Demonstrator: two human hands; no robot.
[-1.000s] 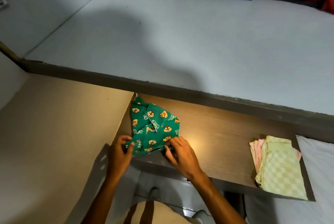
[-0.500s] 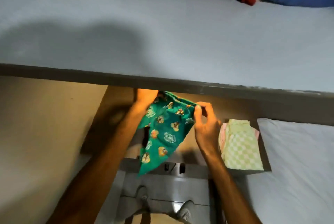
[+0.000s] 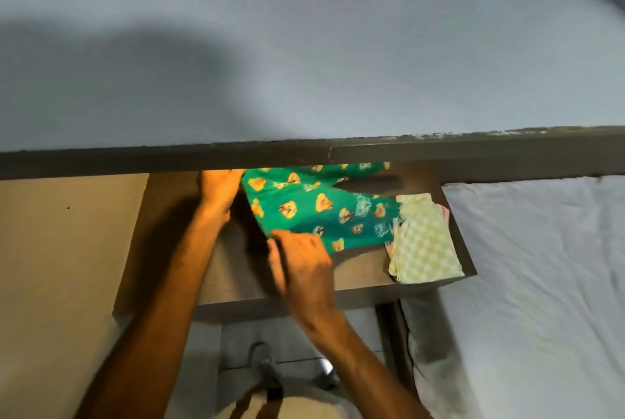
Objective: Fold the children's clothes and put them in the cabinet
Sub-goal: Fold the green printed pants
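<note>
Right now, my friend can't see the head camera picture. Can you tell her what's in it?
Two bare hands, the left hand and the right hand, spread a green cartoon-print garment on a brown shelf. Its right end touches a folded green checked cloth. A pale upper shelf above holds more folded clothes along its back.

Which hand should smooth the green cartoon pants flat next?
Probably the right hand. It rests at the near edge of the green pants, with open cloth ahead toward the checked cloth. The left hand is at the far left corner, half under the upper shelf.
</note>
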